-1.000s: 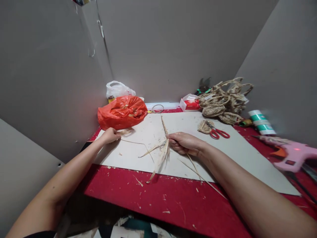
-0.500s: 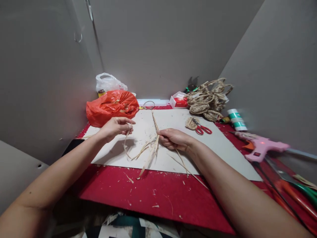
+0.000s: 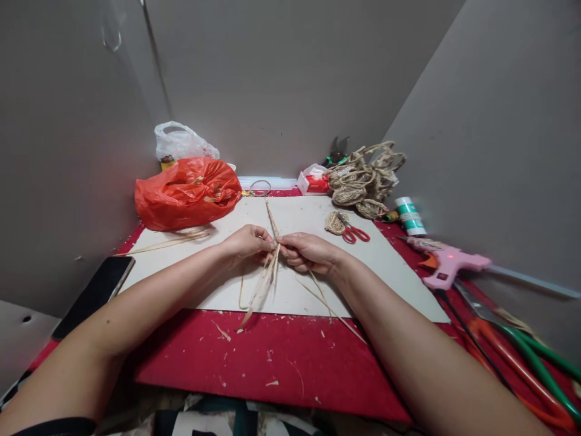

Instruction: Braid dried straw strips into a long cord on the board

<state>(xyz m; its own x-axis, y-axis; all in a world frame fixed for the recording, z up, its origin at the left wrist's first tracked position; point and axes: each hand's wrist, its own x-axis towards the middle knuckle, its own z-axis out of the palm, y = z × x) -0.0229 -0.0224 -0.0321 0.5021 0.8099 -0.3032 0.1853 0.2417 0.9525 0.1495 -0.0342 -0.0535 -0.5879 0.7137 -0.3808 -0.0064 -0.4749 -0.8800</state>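
A thin braid of pale plant fibre (image 3: pixel 271 217) lies over the white board (image 3: pixel 394 275), its plaited end pointing away from me. Loose strips (image 3: pixel 267 283) fan out from it toward the front edge. My right hand (image 3: pixel 308 251) is closed, thumb and forefinger pinching the braid where the strips begin. My left hand (image 3: pixel 255 243) meets it from the other side, fingertips pinched together at the same spot; the strip between them is partly hidden. More strips trail out below my right hand.
Red-handled scissors (image 3: pixel 353 230) rest against a small woven coil (image 3: pixel 334 223). On the right are a pink glue gun (image 3: pixel 454 259) and large shears (image 3: pixel 521 357). An orange bag (image 3: pixel 188 194), a phone (image 3: pixel 93 297) and loose strips (image 3: pixel 167 241) are on the left. Rope bundles (image 3: pixel 363 178) sit behind.
My left hand has moved right and down to the braid, bringing a strip in beside my right hand. My right hand keeps its pinch. The camera view has shifted a little.
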